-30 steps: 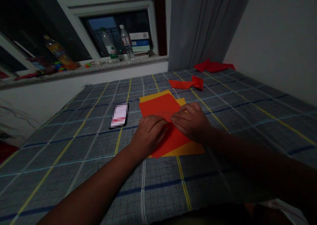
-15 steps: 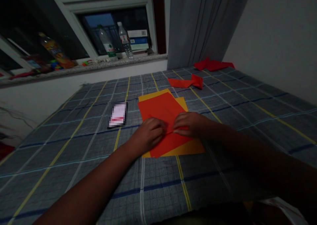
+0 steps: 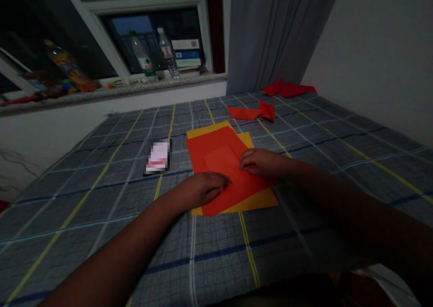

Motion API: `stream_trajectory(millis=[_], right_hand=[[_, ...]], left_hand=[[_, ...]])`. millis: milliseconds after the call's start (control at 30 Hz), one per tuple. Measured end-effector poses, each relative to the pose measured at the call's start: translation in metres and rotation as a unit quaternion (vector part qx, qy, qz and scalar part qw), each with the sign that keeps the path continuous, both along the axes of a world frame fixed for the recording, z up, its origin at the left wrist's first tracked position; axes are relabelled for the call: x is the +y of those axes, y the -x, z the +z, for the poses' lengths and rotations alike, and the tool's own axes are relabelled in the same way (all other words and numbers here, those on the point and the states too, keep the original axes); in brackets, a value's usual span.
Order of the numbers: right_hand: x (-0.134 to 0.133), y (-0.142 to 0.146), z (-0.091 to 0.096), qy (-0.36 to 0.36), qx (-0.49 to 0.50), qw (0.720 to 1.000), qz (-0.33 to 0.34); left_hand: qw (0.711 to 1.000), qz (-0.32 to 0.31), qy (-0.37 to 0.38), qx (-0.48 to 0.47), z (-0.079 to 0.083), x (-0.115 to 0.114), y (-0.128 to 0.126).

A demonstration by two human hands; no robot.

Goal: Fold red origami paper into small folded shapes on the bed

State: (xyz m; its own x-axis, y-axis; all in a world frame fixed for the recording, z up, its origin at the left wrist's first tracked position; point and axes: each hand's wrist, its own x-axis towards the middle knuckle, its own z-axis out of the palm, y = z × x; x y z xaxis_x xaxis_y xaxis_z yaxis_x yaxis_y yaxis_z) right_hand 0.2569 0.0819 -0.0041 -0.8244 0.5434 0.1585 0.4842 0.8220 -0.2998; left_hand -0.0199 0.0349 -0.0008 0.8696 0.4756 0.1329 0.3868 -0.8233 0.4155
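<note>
A small folded piece of orange-red paper [image 3: 221,159] lies on a larger red sheet [image 3: 203,147], with yellow sheets [image 3: 252,204] beneath. My left hand [image 3: 207,189] has its fingers curled together at the near left edge of the folded piece. On the right side, the bent fingers of my right hand [image 3: 257,162] pinch at the piece's edge, thumb close to the forefinger. Both hands rest low over the paper. The fingertips partly cover the near edge of the fold.
A phone [image 3: 158,157] with a blurred screen lies left of the sheets. Beyond them are a folded orange-red paper shape [image 3: 250,112] and a red one [image 3: 289,89] on the checked cloth [image 3: 111,190]. Bottles [image 3: 144,59] and books [image 3: 187,54] stand on the windowsill.
The folded piece now lies flatter, showing more of its surface. My left hand has moved slightly nearer to me, and my right hand slightly away.
</note>
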Motion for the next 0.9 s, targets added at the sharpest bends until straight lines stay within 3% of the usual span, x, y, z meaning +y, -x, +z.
stream_trajectory(millis=[233, 633, 733, 900], right_hand=[[0.02, 0.017, -0.006, -0.047, -0.008, 0.996, -0.079], [0.065, 0.054, 0.003, -0.065, -0.087, 0.968, -0.224], [0.052, 0.047, 0.013, -0.069, -0.092, 0.968, -0.223], [-0.003, 0.027, 0.02, -0.077, -0.125, 0.975, -0.165]], left_hand=[[1.0, 0.0, -0.013, 0.013, 0.0, 0.0, -0.002], [0.999, -0.01, -0.033, -0.009, -0.003, 0.0, -0.003], [0.999, -0.009, -0.042, -0.006, -0.004, 0.0, -0.003], [0.998, -0.011, -0.053, -0.011, -0.004, -0.001, -0.004]])
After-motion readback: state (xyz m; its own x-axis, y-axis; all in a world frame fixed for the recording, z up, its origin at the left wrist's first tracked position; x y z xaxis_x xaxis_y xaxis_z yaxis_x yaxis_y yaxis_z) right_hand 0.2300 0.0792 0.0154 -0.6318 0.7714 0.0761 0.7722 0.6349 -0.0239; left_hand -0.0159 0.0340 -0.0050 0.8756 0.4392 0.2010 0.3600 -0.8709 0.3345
